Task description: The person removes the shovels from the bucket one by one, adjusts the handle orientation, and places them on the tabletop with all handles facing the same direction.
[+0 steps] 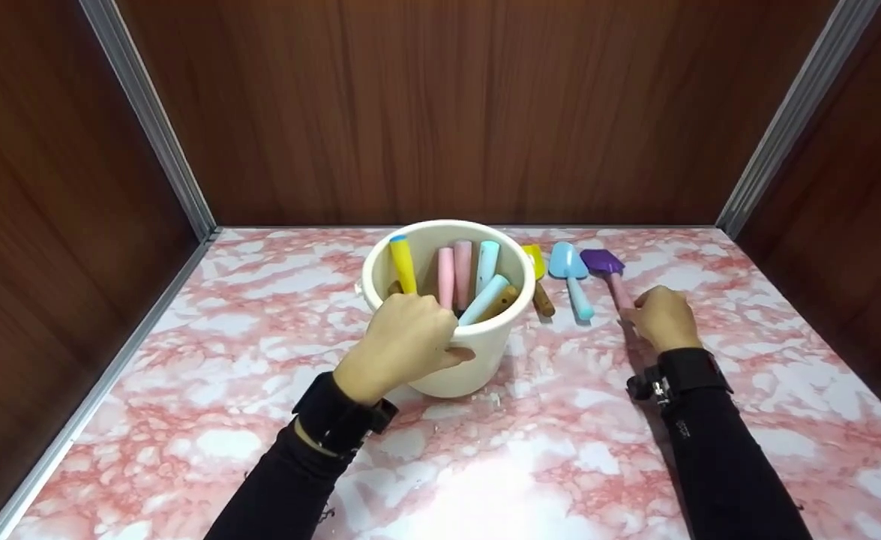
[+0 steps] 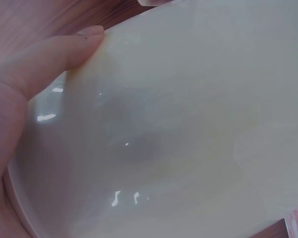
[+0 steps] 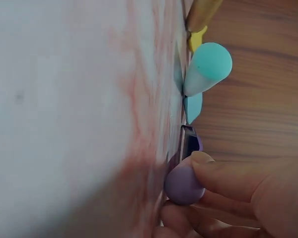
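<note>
lh point(image 1: 403, 339) grips bucket point(image 1: 485, 356), rh point(image 1: 663, 318) pinches purple shovel point(image 1: 615, 283).

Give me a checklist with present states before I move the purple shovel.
1. Left grip on bucket rim: ok, thumb outside the wall.
2. Right grip on purple shovel: ok, pinching near the handle's end.
3. Bucket upright on table: ok.
4. Purple shovel clear of blue shovel: cannot tell; blades look very close.
5. Purple shovel over bucket opening: not ok, it is off to the right.
6. Room at bucket bottom: cannot tell; handles block the view.
</note>
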The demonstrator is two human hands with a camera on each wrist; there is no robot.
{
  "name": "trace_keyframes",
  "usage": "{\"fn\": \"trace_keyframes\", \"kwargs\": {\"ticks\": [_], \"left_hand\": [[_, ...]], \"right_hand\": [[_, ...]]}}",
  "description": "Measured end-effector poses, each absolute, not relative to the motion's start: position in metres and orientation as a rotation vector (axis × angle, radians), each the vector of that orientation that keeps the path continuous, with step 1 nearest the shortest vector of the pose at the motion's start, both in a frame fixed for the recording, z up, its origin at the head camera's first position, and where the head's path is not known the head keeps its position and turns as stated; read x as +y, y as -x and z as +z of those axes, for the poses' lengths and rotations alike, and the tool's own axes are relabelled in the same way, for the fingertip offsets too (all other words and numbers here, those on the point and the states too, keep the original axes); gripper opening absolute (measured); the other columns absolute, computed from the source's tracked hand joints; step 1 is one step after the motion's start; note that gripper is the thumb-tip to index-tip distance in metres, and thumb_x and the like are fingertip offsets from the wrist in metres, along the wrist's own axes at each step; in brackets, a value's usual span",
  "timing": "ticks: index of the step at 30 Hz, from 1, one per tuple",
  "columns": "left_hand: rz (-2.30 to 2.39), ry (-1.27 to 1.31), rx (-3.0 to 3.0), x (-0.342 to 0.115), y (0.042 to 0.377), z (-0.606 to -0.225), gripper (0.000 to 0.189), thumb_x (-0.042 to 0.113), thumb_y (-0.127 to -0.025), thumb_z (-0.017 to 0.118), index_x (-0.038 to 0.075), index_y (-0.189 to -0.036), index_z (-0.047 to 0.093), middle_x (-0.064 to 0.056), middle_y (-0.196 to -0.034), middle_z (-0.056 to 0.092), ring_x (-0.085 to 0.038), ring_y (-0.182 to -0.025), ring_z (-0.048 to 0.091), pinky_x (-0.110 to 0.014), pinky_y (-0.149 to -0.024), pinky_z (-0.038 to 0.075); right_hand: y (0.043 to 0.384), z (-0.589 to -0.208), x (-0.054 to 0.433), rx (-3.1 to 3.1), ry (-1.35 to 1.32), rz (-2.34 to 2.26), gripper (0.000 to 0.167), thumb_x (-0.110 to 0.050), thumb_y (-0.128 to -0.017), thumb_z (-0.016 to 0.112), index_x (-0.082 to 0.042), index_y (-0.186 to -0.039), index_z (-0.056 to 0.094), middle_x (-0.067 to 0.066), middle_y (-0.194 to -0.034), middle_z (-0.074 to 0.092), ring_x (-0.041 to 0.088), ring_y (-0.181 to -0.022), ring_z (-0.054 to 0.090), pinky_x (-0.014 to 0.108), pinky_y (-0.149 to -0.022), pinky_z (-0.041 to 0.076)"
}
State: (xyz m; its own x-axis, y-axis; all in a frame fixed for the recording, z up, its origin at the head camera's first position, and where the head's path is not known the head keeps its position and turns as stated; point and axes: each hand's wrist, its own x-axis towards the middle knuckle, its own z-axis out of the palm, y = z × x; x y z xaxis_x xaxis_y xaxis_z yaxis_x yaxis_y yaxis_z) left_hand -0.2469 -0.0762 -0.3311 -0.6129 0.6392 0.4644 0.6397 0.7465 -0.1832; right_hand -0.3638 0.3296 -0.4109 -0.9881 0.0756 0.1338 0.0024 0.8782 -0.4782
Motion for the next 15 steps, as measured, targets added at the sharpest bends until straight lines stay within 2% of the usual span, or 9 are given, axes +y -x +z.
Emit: {"fn": "trace_keyframes", "kwargs": {"ticks": [4,8,15], "left_hand": [[-0.006,0.966,-2.454,-0.0756,0.2463,-0.3317,0.053,0.054,-0.085,0.087,0.014,-0.061,0.062,0.003,-0.056,0.042,-0.015,-0.050,0.051,-0.035,-0.046,0.034],[-0.001,0.968,-2.441,-0.0751,0.2468,-0.3315,0.053,0.054,-0.085,0.087,0.015,-0.061,0.061,0.004,-0.056,0.042,-0.016,-0.050,0.054,-0.036,-0.046,0.037],[0.011,0.961,-2.440,-0.0752,0.2468,-0.3307,0.054,0.056,-0.085,0.087,0.015,-0.060,0.061,0.004,-0.056,0.041,-0.017,-0.050,0.054,-0.035,-0.045,0.034]], "right_hand": [[0.3630,-0.4142,0.3318,-2.906,0.099,0.786,0.042,-0.026,-0.098,0.074,0.012,-0.118,0.074,0.034,-0.120,0.070,0.055,-0.111,0.065,0.062,-0.096,0.048],[0.3631,-0.4146,0.3338,-2.889,0.116,0.799,0.044,-0.027,-0.098,0.075,0.012,-0.119,0.074,0.035,-0.123,0.068,0.056,-0.113,0.064,0.063,-0.098,0.048],[0.3642,-0.4158,0.3349,-2.864,0.082,0.786,0.043,-0.027,-0.098,0.075,0.012,-0.116,0.075,0.035,-0.119,0.070,0.057,-0.110,0.065,0.064,-0.098,0.049]]}}
